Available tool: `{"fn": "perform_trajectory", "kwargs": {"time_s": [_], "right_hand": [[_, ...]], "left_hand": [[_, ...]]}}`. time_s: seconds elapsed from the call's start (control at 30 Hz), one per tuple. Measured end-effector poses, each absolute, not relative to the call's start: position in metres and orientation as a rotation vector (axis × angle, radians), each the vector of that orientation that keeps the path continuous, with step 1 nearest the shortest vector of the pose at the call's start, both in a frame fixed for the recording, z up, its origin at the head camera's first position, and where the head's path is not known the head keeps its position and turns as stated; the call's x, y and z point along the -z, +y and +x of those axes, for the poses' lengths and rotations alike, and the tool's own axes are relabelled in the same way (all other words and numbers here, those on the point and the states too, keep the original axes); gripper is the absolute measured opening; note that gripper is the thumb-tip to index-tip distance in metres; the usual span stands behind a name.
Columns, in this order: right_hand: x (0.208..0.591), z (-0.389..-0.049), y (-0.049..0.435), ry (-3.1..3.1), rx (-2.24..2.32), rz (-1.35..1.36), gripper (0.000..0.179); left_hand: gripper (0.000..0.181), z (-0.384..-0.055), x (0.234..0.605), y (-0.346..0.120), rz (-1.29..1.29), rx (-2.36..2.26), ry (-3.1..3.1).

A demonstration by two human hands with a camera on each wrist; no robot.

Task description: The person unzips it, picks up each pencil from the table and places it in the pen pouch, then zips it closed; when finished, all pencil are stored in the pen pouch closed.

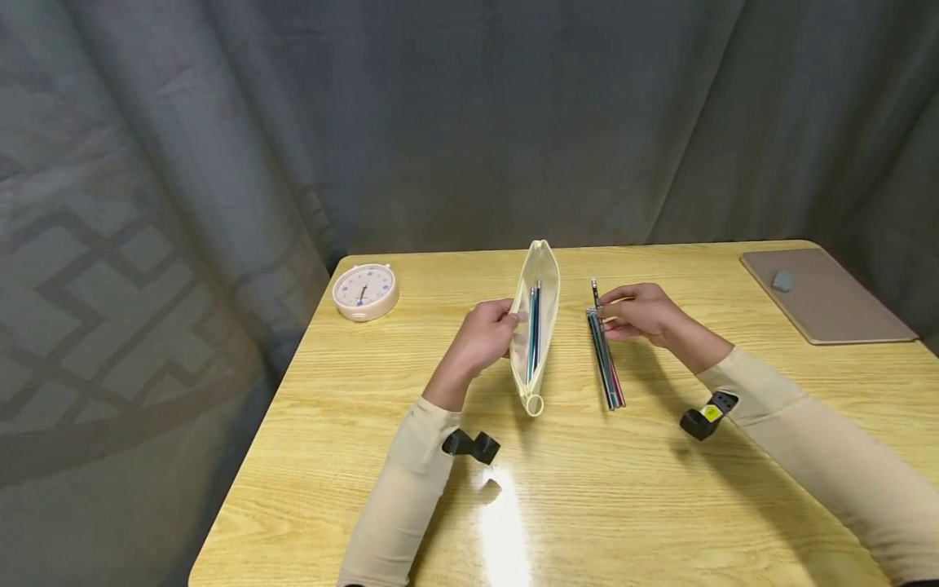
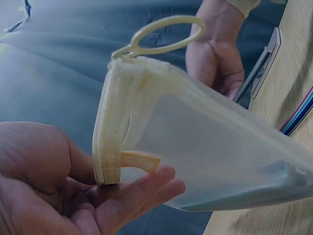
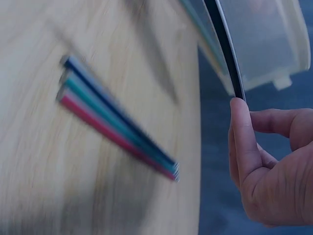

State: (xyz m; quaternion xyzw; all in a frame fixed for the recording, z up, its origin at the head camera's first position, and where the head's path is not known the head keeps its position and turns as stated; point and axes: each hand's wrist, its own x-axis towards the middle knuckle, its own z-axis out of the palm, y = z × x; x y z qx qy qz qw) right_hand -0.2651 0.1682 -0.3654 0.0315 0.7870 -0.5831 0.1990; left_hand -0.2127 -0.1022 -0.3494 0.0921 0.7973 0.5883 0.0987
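Observation:
My left hand (image 1: pixel 486 333) holds the side of a cream, see-through zip pouch (image 1: pixel 548 326) with its mouth spread upward. Inside it stand a teal pencil (image 1: pixel 531 326) and a dark one. A ring pull (image 2: pixel 168 34) hangs from the zip end, and an orange tag (image 2: pixel 140 159) shows by the left fingers. To the right of the pouch, my right hand (image 1: pixel 640 311) pinches a dark pencil (image 3: pixel 227 49) by one end, above the table. Below it, navy, teal and red pencils (image 3: pixel 120 122) lie side by side on the wood.
A white round clock (image 1: pixel 365 291) lies at the table's back left. On the right, a small grey block (image 1: pixel 782 281) rests on a brownish-pink folder or board (image 1: pixel 836 306). Grey curtains (image 1: pixel 499 122) hang behind the wooden table (image 1: pixel 315 456).

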Motion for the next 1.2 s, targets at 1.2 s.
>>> {"fn": "perform_trajectory", "kwargs": {"time_s": [1.2], "right_hand": [[0.317,-0.226,0.115,2.179,1.898,-0.013,0.035]], "left_hand": [[0.035,-0.213,0.349,-0.103,0.285,-1.743,2.350]]}}
